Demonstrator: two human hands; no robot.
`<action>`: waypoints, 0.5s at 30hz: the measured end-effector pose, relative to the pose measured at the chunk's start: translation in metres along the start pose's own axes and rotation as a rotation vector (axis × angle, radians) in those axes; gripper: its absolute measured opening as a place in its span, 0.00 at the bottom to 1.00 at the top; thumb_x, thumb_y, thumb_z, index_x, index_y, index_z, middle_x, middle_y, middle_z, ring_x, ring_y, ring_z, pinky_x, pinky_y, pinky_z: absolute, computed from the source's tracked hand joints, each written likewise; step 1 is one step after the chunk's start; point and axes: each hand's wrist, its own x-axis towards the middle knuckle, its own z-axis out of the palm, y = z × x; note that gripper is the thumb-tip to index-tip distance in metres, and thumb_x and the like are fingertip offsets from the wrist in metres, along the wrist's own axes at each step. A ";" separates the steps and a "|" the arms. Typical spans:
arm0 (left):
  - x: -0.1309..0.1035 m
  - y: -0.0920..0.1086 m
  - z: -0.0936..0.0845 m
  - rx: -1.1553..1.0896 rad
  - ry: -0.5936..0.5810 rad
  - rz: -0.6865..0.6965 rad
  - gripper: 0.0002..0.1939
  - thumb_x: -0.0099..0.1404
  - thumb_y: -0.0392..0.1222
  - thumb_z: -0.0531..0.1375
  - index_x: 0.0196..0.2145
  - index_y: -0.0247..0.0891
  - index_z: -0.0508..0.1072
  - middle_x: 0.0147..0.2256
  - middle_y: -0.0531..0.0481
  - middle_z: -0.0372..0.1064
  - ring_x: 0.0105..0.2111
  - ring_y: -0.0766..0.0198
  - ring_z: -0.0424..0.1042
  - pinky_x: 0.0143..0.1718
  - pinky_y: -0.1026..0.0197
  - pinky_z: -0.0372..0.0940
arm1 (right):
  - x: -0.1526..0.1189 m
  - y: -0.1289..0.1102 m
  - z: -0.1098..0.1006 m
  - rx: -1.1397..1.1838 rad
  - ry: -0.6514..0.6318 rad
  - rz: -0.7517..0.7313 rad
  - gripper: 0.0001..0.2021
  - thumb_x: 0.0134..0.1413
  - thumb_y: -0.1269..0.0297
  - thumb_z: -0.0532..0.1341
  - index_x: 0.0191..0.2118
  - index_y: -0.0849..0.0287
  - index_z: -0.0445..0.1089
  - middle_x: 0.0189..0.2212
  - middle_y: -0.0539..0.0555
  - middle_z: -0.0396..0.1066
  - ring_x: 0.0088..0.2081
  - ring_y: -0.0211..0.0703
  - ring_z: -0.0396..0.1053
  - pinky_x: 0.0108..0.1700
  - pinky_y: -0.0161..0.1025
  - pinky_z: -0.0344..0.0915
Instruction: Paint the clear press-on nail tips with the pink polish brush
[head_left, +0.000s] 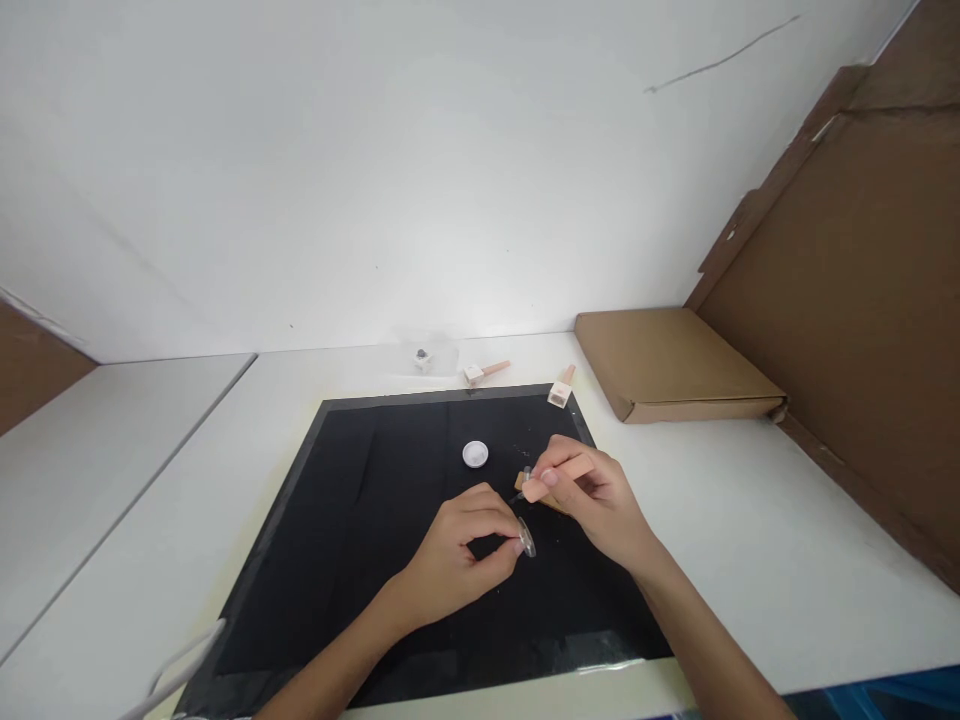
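Observation:
My left hand (pixel 474 540) pinches a small, clear, rounded piece (pixel 527 538) between thumb and fingertips, above the black mat. Held in my right hand (pixel 592 490) is a nail polish brush with a flat peach-coloured cap (pixel 559 477); its thin dark tip points down and left toward my left fingers. Just under the right hand lies a tan, wood-like object (pixel 553 501), mostly covered by the fingers. A small round white dish (pixel 475 454) sits on the mat beyond both hands.
Two whitish bottles with peach caps, one (pixel 474 375) behind the mat and one (pixel 559 391) at its far right corner, lie on the white table. A clear tray (pixel 442 358) holds a small item. A flat cardboard box (pixel 675 360) lies right; cardboard panels (pixel 862 300) flank the wall.

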 end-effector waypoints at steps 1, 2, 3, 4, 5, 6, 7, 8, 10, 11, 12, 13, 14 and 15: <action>0.000 0.000 0.000 0.007 0.004 -0.005 0.09 0.58 0.27 0.57 0.27 0.36 0.75 0.25 0.48 0.73 0.27 0.66 0.69 0.31 0.64 0.65 | 0.000 0.000 0.000 0.000 0.009 -0.007 0.15 0.61 0.62 0.59 0.23 0.57 0.70 0.26 0.51 0.72 0.27 0.38 0.67 0.27 0.36 0.61; 0.000 -0.001 0.000 0.018 0.011 -0.012 0.09 0.58 0.27 0.57 0.26 0.36 0.75 0.25 0.48 0.73 0.27 0.66 0.69 0.30 0.64 0.65 | 0.000 -0.001 0.000 0.008 0.016 -0.015 0.16 0.61 0.61 0.58 0.22 0.57 0.69 0.25 0.51 0.72 0.27 0.38 0.66 0.27 0.36 0.61; -0.001 -0.001 -0.001 0.031 0.019 -0.020 0.08 0.58 0.28 0.57 0.26 0.36 0.75 0.24 0.48 0.72 0.27 0.66 0.68 0.29 0.64 0.64 | 0.000 -0.001 0.000 0.024 0.016 -0.020 0.17 0.61 0.60 0.58 0.21 0.57 0.69 0.24 0.51 0.71 0.26 0.38 0.66 0.26 0.36 0.61; -0.001 -0.001 -0.001 0.042 0.027 -0.027 0.08 0.58 0.28 0.57 0.26 0.36 0.74 0.24 0.48 0.72 0.26 0.66 0.68 0.28 0.65 0.64 | 0.000 -0.002 0.000 0.042 0.009 -0.028 0.18 0.61 0.60 0.57 0.20 0.57 0.68 0.23 0.51 0.71 0.25 0.37 0.65 0.26 0.37 0.61; -0.001 -0.001 -0.001 0.052 0.034 -0.032 0.08 0.58 0.29 0.57 0.25 0.35 0.74 0.24 0.48 0.71 0.26 0.66 0.67 0.28 0.65 0.63 | 0.000 -0.002 0.000 0.059 -0.003 -0.035 0.19 0.61 0.60 0.57 0.20 0.57 0.67 0.21 0.51 0.71 0.23 0.37 0.65 0.26 0.37 0.61; -0.001 -0.001 -0.001 0.058 0.039 -0.034 0.08 0.58 0.29 0.57 0.25 0.35 0.73 0.24 0.48 0.70 0.25 0.66 0.67 0.27 0.65 0.63 | 0.000 -0.003 0.000 0.074 -0.019 -0.041 0.19 0.61 0.61 0.57 0.19 0.57 0.67 0.20 0.50 0.70 0.23 0.37 0.64 0.25 0.37 0.61; -0.001 -0.001 -0.001 0.064 0.041 -0.036 0.08 0.58 0.29 0.57 0.25 0.35 0.73 0.24 0.48 0.70 0.25 0.66 0.66 0.27 0.65 0.62 | 0.000 -0.003 0.000 0.082 -0.037 -0.041 0.19 0.61 0.61 0.57 0.18 0.57 0.66 0.19 0.50 0.70 0.22 0.37 0.64 0.24 0.37 0.60; -0.001 -0.001 -0.001 0.069 0.042 -0.038 0.08 0.58 0.29 0.57 0.25 0.35 0.73 0.23 0.49 0.70 0.25 0.66 0.66 0.27 0.65 0.62 | 0.000 -0.003 0.000 0.085 -0.056 -0.039 0.20 0.61 0.62 0.57 0.18 0.57 0.65 0.18 0.50 0.69 0.21 0.37 0.63 0.24 0.37 0.59; 0.000 -0.001 -0.001 0.078 0.038 -0.039 0.08 0.58 0.28 0.57 0.25 0.36 0.73 0.23 0.49 0.69 0.25 0.66 0.65 0.27 0.65 0.62 | 0.000 -0.004 0.001 0.081 -0.091 -0.027 0.20 0.60 0.62 0.58 0.17 0.57 0.63 0.17 0.50 0.70 0.20 0.37 0.62 0.23 0.37 0.58; 0.000 -0.002 0.000 0.083 0.036 -0.037 0.08 0.57 0.28 0.57 0.26 0.36 0.73 0.23 0.49 0.69 0.25 0.66 0.65 0.27 0.64 0.61 | 0.000 -0.004 0.001 0.077 -0.106 -0.022 0.20 0.60 0.63 0.58 0.16 0.57 0.62 0.17 0.50 0.70 0.20 0.36 0.61 0.23 0.37 0.58; 0.000 -0.002 0.000 0.087 0.035 -0.033 0.08 0.57 0.28 0.57 0.26 0.35 0.74 0.22 0.50 0.68 0.25 0.67 0.64 0.27 0.64 0.61 | 0.000 -0.004 0.001 0.071 -0.118 -0.021 0.20 0.60 0.63 0.58 0.16 0.57 0.61 0.17 0.49 0.70 0.19 0.36 0.61 0.23 0.37 0.58; 0.000 -0.002 0.001 0.090 0.034 -0.030 0.08 0.57 0.28 0.57 0.26 0.35 0.73 0.22 0.50 0.68 0.25 0.67 0.64 0.27 0.64 0.61 | 0.000 -0.004 0.001 0.065 -0.128 -0.021 0.20 0.60 0.64 0.58 0.16 0.57 0.60 0.17 0.49 0.70 0.20 0.36 0.60 0.24 0.37 0.58; 0.000 -0.002 0.001 0.091 0.034 -0.028 0.08 0.57 0.28 0.57 0.26 0.35 0.73 0.22 0.50 0.68 0.24 0.67 0.64 0.27 0.64 0.61 | 0.000 -0.004 0.002 0.059 -0.134 -0.022 0.20 0.60 0.65 0.58 0.17 0.57 0.60 0.18 0.49 0.70 0.20 0.36 0.61 0.24 0.37 0.59; 0.000 -0.003 0.002 0.091 0.034 -0.028 0.08 0.56 0.27 0.56 0.25 0.35 0.72 0.22 0.50 0.67 0.24 0.67 0.63 0.27 0.64 0.61 | 0.001 -0.004 0.002 0.053 -0.133 -0.023 0.19 0.60 0.65 0.58 0.17 0.57 0.61 0.18 0.49 0.70 0.21 0.36 0.61 0.25 0.37 0.59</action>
